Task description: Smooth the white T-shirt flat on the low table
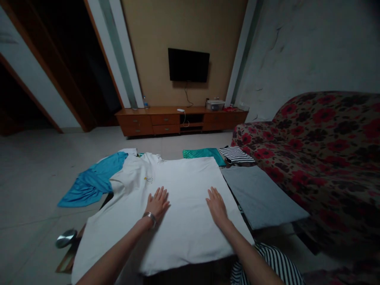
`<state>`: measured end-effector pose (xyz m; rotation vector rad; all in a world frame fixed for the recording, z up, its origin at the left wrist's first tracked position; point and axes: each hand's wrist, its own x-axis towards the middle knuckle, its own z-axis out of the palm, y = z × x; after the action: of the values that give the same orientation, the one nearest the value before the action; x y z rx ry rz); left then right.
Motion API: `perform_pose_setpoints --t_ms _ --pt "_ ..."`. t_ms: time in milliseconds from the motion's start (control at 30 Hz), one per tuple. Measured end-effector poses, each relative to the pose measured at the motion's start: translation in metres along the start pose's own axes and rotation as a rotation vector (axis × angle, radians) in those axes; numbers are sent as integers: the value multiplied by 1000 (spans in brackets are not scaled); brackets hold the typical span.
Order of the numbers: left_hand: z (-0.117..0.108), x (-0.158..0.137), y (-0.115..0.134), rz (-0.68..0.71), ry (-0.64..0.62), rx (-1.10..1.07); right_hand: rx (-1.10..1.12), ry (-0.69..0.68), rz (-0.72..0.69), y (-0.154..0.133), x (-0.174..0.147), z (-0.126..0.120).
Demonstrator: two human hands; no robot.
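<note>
A white T-shirt (184, 233) lies spread over a low table, its neck and sleeves toward the left and a small printed emblem on the chest. My left hand (158, 202) rests flat on the middle of the shirt, fingers stretched out, with a silver bracelet at the wrist. Farther right, my right hand (216, 205) also lies palm down on the cloth, near the shirt's hem side, fingers extended. Neither hand grips anything. Some creases show around the collar and sleeve, while the body of the shirt is mostly smooth.
Blue clothing (97, 178) hangs off the table's left end. Folded grey cloth (264, 196), green cloth (204, 154) and a striped garment (236, 154) lie to the right and back. A floral sofa (323, 138) borders the right side. A metal dish-like object (66, 238) sits at the lower left.
</note>
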<state>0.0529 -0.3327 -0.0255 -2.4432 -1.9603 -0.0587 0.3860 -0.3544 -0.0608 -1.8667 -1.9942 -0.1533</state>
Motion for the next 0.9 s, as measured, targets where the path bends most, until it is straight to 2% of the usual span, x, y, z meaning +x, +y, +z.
perform_pose_setpoints --t_ms 100,200,267,367,500,600,667,767,900 --pt "10 -44 -4 -8 -28 -13 36 35 -49 9 -38 7" --pt "12 -83 -29 -75 -39 -13 43 59 -56 43 -58 3" --pt "7 -103 -46 -123 -46 -15 61 68 -55 56 -64 -4" --pt "-1 -127 -53 -162 -37 -10 104 99 -56 44 -76 -12" --pt "2 -156 -37 -106 -11 1 182 49 -179 11 -109 -6" --pt "10 -177 -35 -157 -15 3 175 29 -201 19 -131 2" --pt "12 -190 -47 -222 -4 11 160 22 -187 40 -138 3" --pt "5 -208 -79 -356 -2 16 170 -1 -162 72 -143 -2" --pt "-9 -233 -126 -592 33 32 251 -36 -79 89 -152 -23"
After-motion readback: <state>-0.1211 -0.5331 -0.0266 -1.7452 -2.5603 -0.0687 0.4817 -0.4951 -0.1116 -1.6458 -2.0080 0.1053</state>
